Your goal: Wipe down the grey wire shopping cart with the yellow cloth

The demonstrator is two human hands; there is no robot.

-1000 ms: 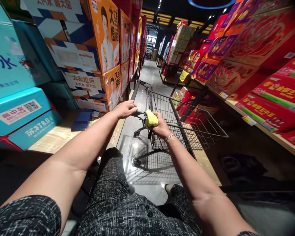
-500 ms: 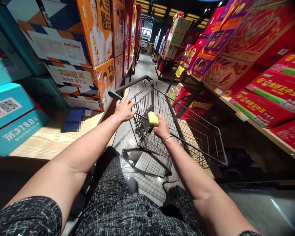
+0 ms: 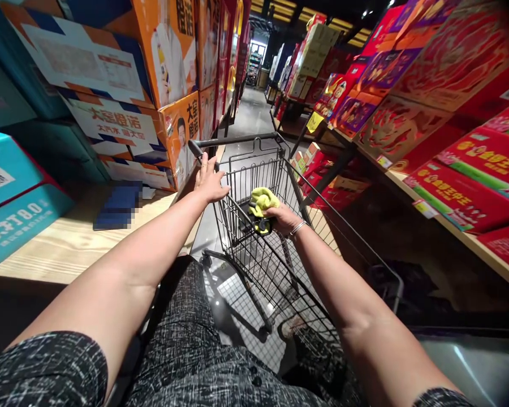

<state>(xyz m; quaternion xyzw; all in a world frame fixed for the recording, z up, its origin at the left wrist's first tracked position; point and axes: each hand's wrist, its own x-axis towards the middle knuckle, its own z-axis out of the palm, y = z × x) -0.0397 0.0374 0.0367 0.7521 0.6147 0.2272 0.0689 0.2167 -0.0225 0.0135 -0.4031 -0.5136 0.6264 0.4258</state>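
Note:
A black wire shopping cart (image 3: pixel 275 265) stands in a shop aisle in front of me, turned so its handle bar (image 3: pixel 237 139) lies at the far side. My left hand (image 3: pixel 209 181) rests on the cart's upper left rim near the handle's end, fingers curled over the wire. My right hand (image 3: pixel 282 219) is closed on a yellow cloth (image 3: pixel 263 200) and holds it against the wire inside the basket. A bracelet sits on my right wrist.
Stacked orange and teal cartons (image 3: pixel 123 96) stand on a low wooden platform (image 3: pixel 80 237) at the left. Red gift boxes (image 3: pixel 462 186) fill sloped shelves at the right. The glossy aisle floor (image 3: pixel 254 116) runs on ahead between more displays.
The cart has swung round and come closer, its handle now far from me. My left hand shifted from the handle to the rim; my right hand moved the cloth down into the basket.

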